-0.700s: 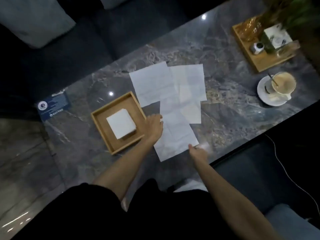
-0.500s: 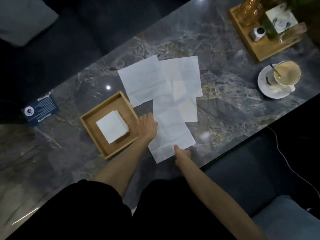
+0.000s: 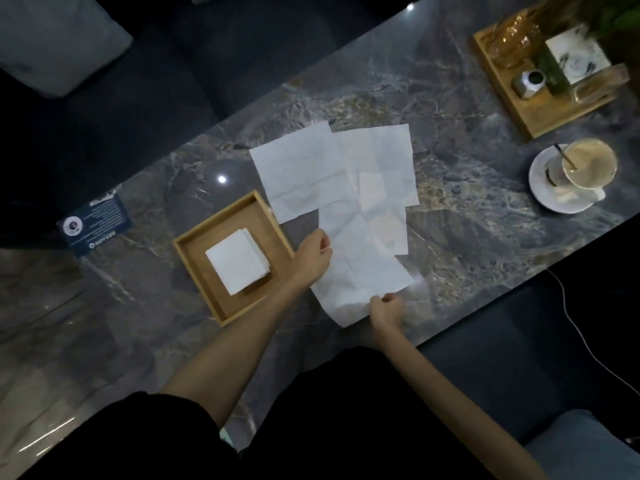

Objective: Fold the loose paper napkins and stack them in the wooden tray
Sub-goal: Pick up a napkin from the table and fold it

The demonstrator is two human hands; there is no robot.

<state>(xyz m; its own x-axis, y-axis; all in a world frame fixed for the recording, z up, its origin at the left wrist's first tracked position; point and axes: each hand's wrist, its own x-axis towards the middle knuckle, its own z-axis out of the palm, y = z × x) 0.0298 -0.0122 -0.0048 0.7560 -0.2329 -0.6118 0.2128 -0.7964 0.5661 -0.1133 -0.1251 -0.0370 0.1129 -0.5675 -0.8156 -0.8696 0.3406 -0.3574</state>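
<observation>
1. 2 bare forearms reach out from a dark sleeved torso at the bottom of the view toward a grey marble table [image 3: 450,237]
2. Nearest, the right hand [image 3: 387,308] is closed in a pinch on the near edge of the nearest napkin [image 3: 360,271], an unfolded white sheet lying at the table's near edge
3. Just beyond, the left hand [image 3: 313,252] has its fingers curled onto the left edge of that same napkin, beside the wooden tray [image 3: 194,268]
4. Left of the hands, the wooden tray sits on the marble with a stack of folded napkins [image 3: 237,259] inside it, slightly askew
5. Farther out, about 3 more loose napkins [image 3: 301,171] lie flat and overlapping, the nearest napkin partly over them
6. At the left table edge lies a dark blue card [image 3: 97,221]
7. Far right, a cup of milky coffee [image 3: 588,164] stands on a white saucer [image 3: 540,188], and behind it a second wooden tray [image 3: 554,116] holds glassware and small items too dim to tell
</observation>
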